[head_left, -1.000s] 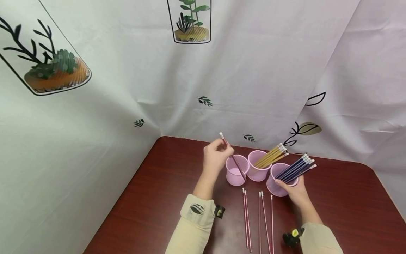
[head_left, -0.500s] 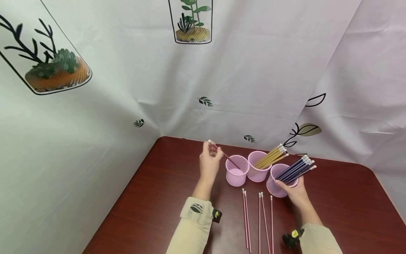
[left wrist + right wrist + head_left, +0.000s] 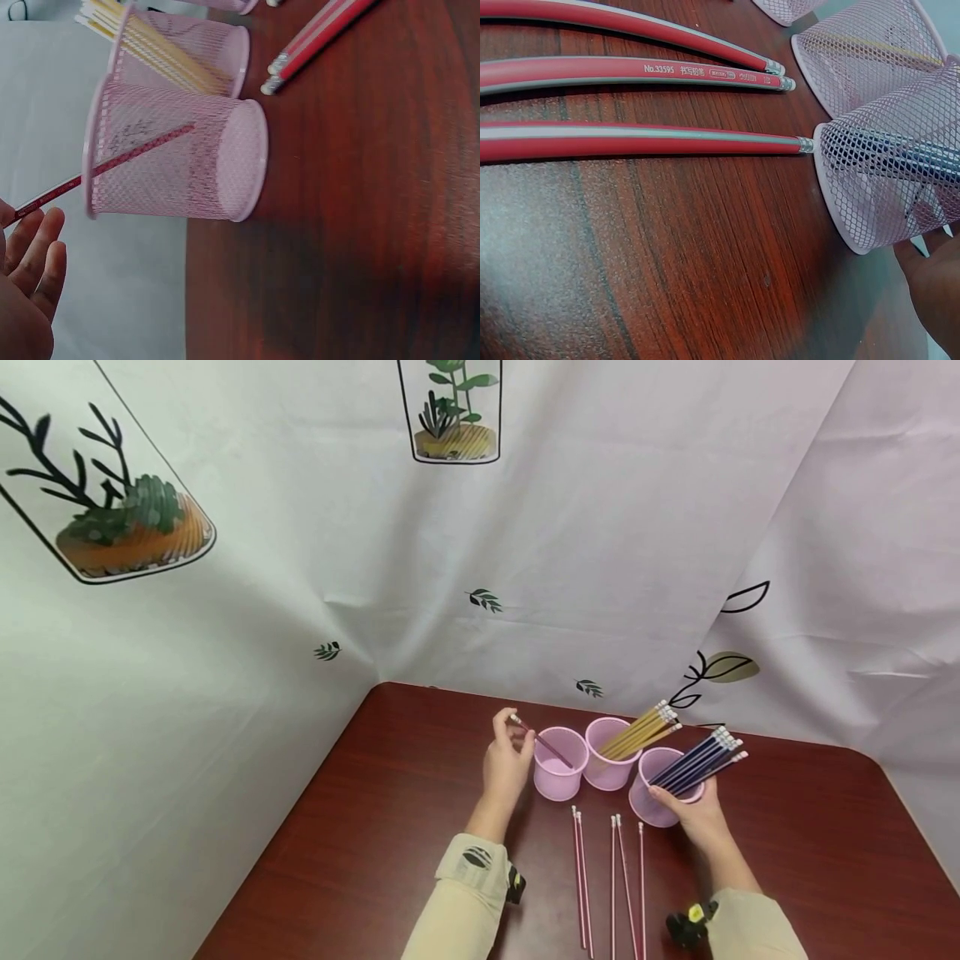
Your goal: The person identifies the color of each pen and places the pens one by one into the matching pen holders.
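Observation:
My left hand [image 3: 506, 770] pinches a red pencil [image 3: 49, 193] near its white eraser end. The pencil slants into the left pink mesh cup [image 3: 557, 787], its lower end showing through the mesh in the left wrist view. On the right, my right hand [image 3: 705, 822] grips another pink mesh cup [image 3: 649, 808], thumb over the rim. Dark blue pencils [image 3: 693, 762] lean in that cup, erasers up; some of the fingers are hidden behind it in the head view. Between these two stands a third pink cup [image 3: 609, 776] with yellow pencils [image 3: 636, 735].
Several red pencils [image 3: 582, 885] lie lengthwise on the brown wooden table [image 3: 390, 827], in front of the cups, erasers pointing at them. A pale cloth [image 3: 600, 527] with printed plants hangs behind the table. A black device [image 3: 686, 928] sits at the right wrist.
My left hand has dropped and moved left, then slightly back right, and the red pencil's lower end has come inside the left cup. My right hand stays on its cup.

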Demonstrator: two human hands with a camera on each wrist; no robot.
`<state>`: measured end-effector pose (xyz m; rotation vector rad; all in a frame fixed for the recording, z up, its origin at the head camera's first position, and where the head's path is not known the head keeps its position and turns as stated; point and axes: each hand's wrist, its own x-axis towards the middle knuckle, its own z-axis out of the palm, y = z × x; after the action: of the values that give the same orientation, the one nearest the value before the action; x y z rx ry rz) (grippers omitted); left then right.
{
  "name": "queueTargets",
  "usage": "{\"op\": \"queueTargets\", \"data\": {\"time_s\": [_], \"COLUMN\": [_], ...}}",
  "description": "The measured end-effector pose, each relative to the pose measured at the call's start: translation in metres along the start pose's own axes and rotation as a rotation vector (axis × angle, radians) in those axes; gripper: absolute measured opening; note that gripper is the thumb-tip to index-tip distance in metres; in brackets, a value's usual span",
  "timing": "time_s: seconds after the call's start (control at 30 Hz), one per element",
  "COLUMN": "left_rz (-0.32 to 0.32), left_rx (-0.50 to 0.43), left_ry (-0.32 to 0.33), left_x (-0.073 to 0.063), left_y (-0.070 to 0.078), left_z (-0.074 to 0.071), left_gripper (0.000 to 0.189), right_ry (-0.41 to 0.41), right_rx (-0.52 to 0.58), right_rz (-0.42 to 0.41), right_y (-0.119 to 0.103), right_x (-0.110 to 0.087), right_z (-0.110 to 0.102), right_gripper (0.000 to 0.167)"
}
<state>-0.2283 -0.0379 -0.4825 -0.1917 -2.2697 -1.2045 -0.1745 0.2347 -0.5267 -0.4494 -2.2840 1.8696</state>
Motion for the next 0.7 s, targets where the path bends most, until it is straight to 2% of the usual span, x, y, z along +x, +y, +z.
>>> {"op": "queueTargets", "data": {"time_s": [0.2, 0.37, 0.53, 0.7], "left_rz": [0.014, 0.024, 0.035, 0.041], "left_rx": [0.04, 0.073, 0.046, 0.009], "left_ry": [0.026, 0.043, 0.078, 0.09], "left_x": [-0.006, -0.009, -0.011, -0.013], "left_y": [-0.003, -0.005, -0.008, -0.012], "left_z": [0.003, 0.005, 0.007, 0.007], "left_gripper": [0.048, 0.047, 0.043, 0.031], "right_ry": [-0.002, 0.006, 0.004, 0.003], "right_rx": [0.01, 0.018, 0.033, 0.025], "right_rz": [-0.023, -0.008, -0.01, 0.001], "right_y": [-0.001, 0.0, 0.0, 0.0], "right_x": [-0.001, -0.002, -0.002, -0.002], "right_z": [0.0, 0.0, 0.0, 0.0], "right_gripper": [0.084, 0.083, 0.082, 0.084]}}
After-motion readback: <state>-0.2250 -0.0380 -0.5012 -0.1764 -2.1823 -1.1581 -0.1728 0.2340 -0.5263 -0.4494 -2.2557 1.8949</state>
